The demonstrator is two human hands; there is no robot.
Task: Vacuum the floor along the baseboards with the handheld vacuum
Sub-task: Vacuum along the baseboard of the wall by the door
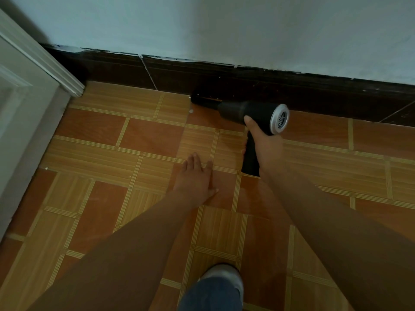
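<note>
- Handheld vacuum (249,111) is in my right hand (267,149), out past my left hand and my knee. Nearest me, that knee (215,288), in blue denim, shows at the bottom edge.
- My left hand (195,180) lies palm down, fingers straight and spread, on the tiled floor (112,153) or just over it; I cannot tell which. It holds nothing and sits near the foot of the handle, to its left and apart from it.
- My right hand wraps the black handle, with the thumb reaching up onto the barrel.
- Black and pistol-shaped, the barrel ends on the right in a silver grille cap (279,118).
- Its flat black nozzle (202,99) points left, low on the floor against the dark baseboard (292,90).
- Beyond rises a pale wall (224,25); a white door frame (33,86) stands at left.
</note>
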